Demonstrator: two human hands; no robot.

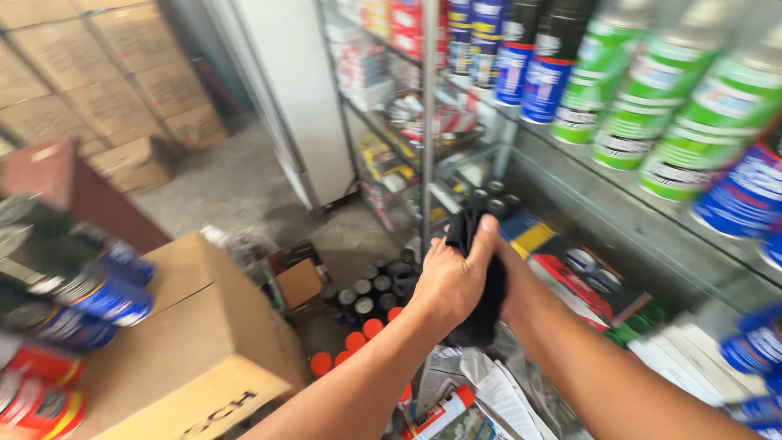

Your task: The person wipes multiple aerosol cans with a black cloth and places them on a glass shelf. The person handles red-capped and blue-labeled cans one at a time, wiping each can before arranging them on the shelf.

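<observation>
Holding a black cloth [482,281] in the middle of the view, the person stands between shelves in a crowded store room. The left hand [453,277] is closed on the cloth — its thumb presses the top end, up near a thin metal shelf pole [427,122]. The right hand [515,281] is mostly hidden behind the cloth, so whether it is pinching or only touching cannot be told. The cloth hangs up and down, its long side running from the thumb to just below the wrists. It sits right between the two hands, and the left hand is nearer and covers more of it.

On the right, a glass shelf [603,204] holds green spray cans [652,90] and blue spray cans [529,73]. Far below the hands, more cans with black and orange caps [366,314] stand on the floor. On the near left sits a brown cardboard box [195,342] — blurry blue and red cans [90,301] lie beside it.
</observation>
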